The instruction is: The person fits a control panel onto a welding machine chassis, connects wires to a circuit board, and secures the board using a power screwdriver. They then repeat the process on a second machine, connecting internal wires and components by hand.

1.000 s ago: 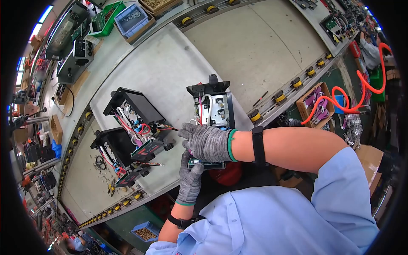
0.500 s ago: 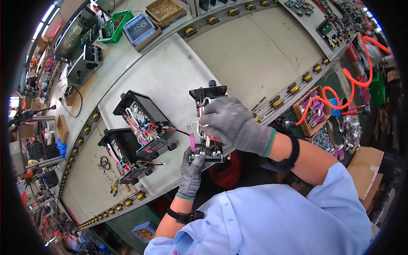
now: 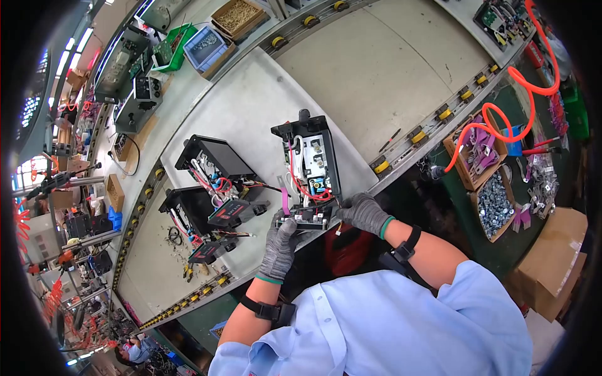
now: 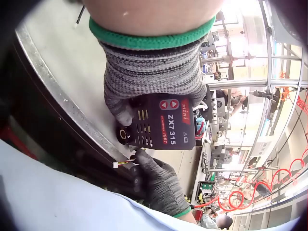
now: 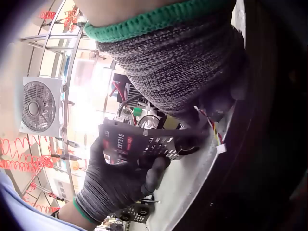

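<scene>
Black sheet metal forms the open-topped, oblong unit (image 3: 332, 160) at the centre of the head view, packed with white and red wires. Its long axis runs nearly up and down the frame, the top leaning slightly left; a flat black front panel (image 4: 175, 127) closes its lower end and faces the person. The gloved grey left hand (image 3: 280, 246) grips that panel, thumb on one side and fingers on the other. At the unit's lower right corner is the gloved grey right hand (image 3: 367, 215), fingers bent; whether they pinch anything I cannot tell. A small white plug (image 4: 115, 165) on thin coloured wires hangs near them.

Along the upper left, a green plastic tray (image 3: 183, 50) holds circuit boards, a pale blue plastic bin (image 3: 211, 61) small silvery parts, and a brown shallow box (image 3: 246, 29) tan-coloured pieces. At right, one cardboard box (image 3: 458, 164) holds purple-and-silver strips; another brown carton (image 3: 480, 220) below is filled with small bluish metal parts.

Lettering on the panel (ZX7 315, sideways in the left wrist view) is readable, but the right fingertips are lost in shadow in the right wrist view.
</scene>
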